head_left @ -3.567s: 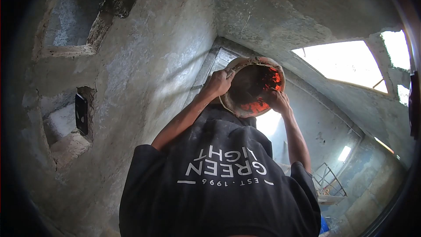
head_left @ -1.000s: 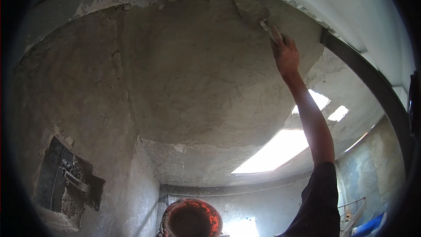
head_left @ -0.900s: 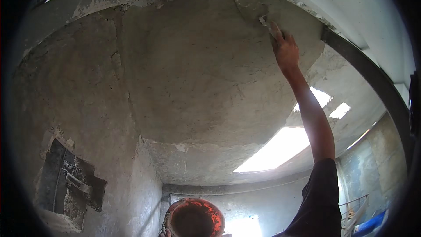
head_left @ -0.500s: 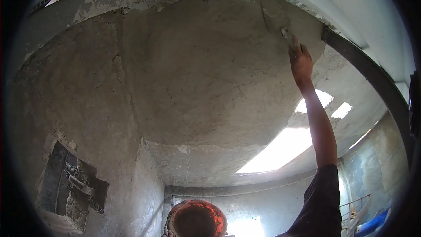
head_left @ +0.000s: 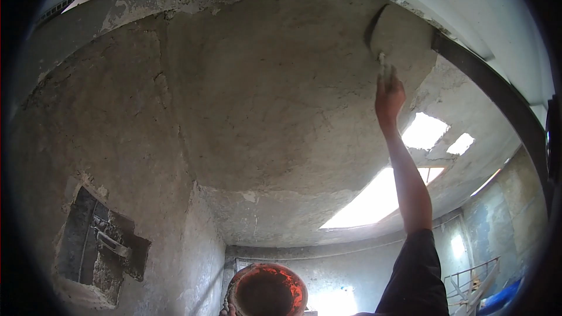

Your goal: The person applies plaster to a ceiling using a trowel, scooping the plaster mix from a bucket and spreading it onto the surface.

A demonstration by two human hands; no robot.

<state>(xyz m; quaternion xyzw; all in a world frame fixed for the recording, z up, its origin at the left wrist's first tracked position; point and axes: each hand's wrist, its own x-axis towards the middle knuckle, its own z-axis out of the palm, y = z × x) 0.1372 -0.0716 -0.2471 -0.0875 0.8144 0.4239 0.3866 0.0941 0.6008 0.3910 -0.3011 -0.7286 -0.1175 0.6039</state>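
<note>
My right hand point(head_left: 390, 100) is raised high and wrapped round the handle of a trowel point(head_left: 382, 57). The trowel is at the grey plastered surface point(head_left: 275, 82), near its upper right edge. A dark curved line, edge or shadow, shows just above the hand; the blade blends with the plaster in colour, so its outline is hard to make out. Low in the view is a round, orange-red bowl point(head_left: 297, 289), smeared with grey, its inside dark. At its lower left rim are a few fingers of my left hand point(head_left: 228, 310), gripping it; the rest of that hand is out of view.
A dark beam point(head_left: 492, 88) curves down the right side. Bright openings point(head_left: 424, 131) show behind my right arm. On the left, a broken recess point(head_left: 105, 246) in the wall holds a strip-like piece. A metal railing point(head_left: 474, 281) and something blue point(head_left: 500, 297) are at lower right.
My right hand has moved slightly left and down in the view, its wrist turned. A dark curved line now shows above the hand. The bowl stays nearly in place.
</note>
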